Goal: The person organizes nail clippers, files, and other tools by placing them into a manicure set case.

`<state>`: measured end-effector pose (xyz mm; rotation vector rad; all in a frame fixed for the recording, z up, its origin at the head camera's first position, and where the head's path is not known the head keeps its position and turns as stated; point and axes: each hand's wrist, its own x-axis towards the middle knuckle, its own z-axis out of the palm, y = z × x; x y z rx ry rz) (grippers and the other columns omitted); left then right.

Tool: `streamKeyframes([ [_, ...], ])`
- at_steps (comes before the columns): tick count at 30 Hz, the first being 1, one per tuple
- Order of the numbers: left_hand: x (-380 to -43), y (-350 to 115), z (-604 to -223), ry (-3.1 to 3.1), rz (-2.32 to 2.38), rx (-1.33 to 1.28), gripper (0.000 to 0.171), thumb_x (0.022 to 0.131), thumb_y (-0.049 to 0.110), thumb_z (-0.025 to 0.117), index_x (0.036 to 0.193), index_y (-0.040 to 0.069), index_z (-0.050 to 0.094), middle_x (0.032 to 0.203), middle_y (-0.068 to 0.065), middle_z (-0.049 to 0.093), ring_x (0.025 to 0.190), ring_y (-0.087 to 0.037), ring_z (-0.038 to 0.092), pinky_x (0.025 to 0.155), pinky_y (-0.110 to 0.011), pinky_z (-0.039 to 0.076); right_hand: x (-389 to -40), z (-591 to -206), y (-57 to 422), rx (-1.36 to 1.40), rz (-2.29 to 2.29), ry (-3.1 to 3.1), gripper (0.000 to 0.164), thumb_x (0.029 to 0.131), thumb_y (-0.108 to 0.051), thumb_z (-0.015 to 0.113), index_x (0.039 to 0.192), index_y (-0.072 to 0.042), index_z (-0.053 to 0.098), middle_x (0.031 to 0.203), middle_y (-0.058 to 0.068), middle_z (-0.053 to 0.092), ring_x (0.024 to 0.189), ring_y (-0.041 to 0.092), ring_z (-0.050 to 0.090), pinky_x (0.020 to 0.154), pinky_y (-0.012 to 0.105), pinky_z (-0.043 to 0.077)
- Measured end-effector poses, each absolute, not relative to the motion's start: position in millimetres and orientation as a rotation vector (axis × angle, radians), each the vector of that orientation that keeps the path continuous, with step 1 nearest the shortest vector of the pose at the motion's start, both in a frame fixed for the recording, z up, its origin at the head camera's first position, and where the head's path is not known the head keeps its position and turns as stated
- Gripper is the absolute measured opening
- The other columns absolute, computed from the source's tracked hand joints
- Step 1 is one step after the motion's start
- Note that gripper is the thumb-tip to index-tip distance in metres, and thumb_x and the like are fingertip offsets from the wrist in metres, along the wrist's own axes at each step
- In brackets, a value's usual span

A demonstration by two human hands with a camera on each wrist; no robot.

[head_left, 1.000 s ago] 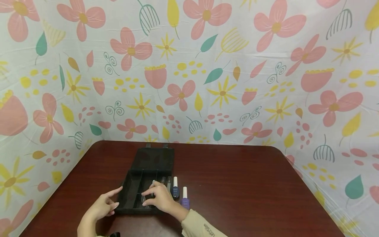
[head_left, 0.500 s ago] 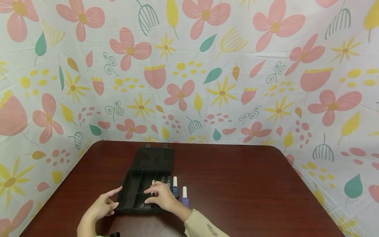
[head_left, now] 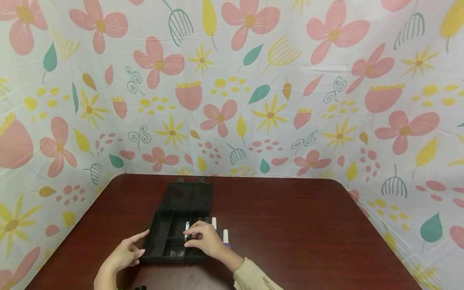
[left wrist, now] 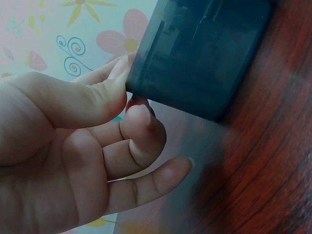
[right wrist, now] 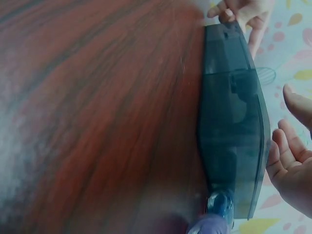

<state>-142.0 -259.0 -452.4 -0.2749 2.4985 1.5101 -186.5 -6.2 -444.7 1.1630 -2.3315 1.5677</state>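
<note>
A black compartment box [head_left: 158,235] lies on the table with its lid [head_left: 186,195] folded back. My left hand [head_left: 123,253] grips the box's near left side; the left wrist view shows the thumb and a finger pinching its edge. My right hand [head_left: 206,240] hovers over the right compartments, thumb and fingers apart. A small dark item shows between them, but whether it is touched is unclear. Small clear pieces [head_left: 177,253] lie in the near middle compartment. Beside the fingertips is a slim whitish item [head_left: 187,226]. In the right wrist view the fingers [right wrist: 287,156] are spread beside the box wall.
Two nail polish bottles with white caps stand right of the box, a blue one [right wrist: 222,202] and a purple one [right wrist: 209,225]. Dark reddish tabletop [head_left: 308,229] extends to the right. A floral curtain [head_left: 232,88] surrounds the table's back and sides.
My right hand let a clear piece down into the near middle compartment and moved right, toward the right compartments. The left hand stays at the box's side.
</note>
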Motion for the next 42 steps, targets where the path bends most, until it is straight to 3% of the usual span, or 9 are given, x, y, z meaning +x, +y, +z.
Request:
streamKeyframes([
  [4,-142,-258,-452,2.501,1.507,-0.292,0.054,0.084,-0.008,0.053,0.135,0.0,0.037,0.064,-0.01,0.045,0.051,-0.018,0.046,0.053,-0.034,0.043,-181,-434,2,1.15,1.536,-2.312,0.024,0.066,0.006,0.073,0.089,0.01,0.067,0.082,0.017,0.059,0.071,0.02,0.053,0.056,0.018,0.043],
  [10,-142,-258,-452,2.497,1.503,-0.297,0.054,0.084,-0.008,0.053,0.135,0.001,0.036,0.064,-0.01,0.045,0.051,-0.019,0.046,0.053,-0.034,0.043,-182,-433,13,1.108,1.556,-2.312,0.025,0.066,0.005,0.073,0.09,0.009,0.067,0.084,0.018,0.06,0.072,0.027,0.053,0.056,0.033,0.046],
  [16,-143,-259,-453,2.495,1.508,-0.283,0.054,0.084,-0.008,0.053,0.135,0.0,0.036,0.064,-0.009,0.045,0.051,-0.018,0.046,0.053,-0.034,0.044,-182,-435,22,1.088,1.568,-2.321,0.025,0.067,0.004,0.073,0.091,0.007,0.066,0.085,0.018,0.061,0.075,0.033,0.053,0.056,0.025,0.045],
  [23,-143,-259,-453,2.497,1.505,-0.276,0.054,0.084,-0.008,0.052,0.135,0.0,0.036,0.064,-0.009,0.044,0.052,-0.018,0.046,0.054,-0.034,0.044,-182,-436,30,1.08,1.588,-2.329,0.026,0.068,0.004,0.072,0.093,0.009,0.065,0.086,0.019,0.059,0.076,0.035,0.052,0.058,0.033,0.047],
  [33,-143,-260,-452,2.511,1.492,-0.26,0.054,0.084,-0.008,0.052,0.135,-0.001,0.036,0.064,-0.009,0.044,0.052,-0.018,0.047,0.054,-0.034,0.044,-181,-436,43,1.075,1.583,-2.333,0.026,0.068,0.004,0.071,0.092,0.009,0.064,0.087,0.02,0.059,0.076,0.037,0.052,0.057,0.024,0.045],
  [42,-142,-259,-452,2.505,1.48,-0.289,0.054,0.085,-0.008,0.052,0.135,0.0,0.036,0.064,-0.01,0.045,0.052,-0.019,0.046,0.054,-0.034,0.044,-184,-439,56,1.031,1.557,-2.322,0.029,0.066,0.006,0.073,0.091,0.013,0.063,0.082,0.022,0.058,0.073,0.038,0.052,0.056,0.031,0.047],
])
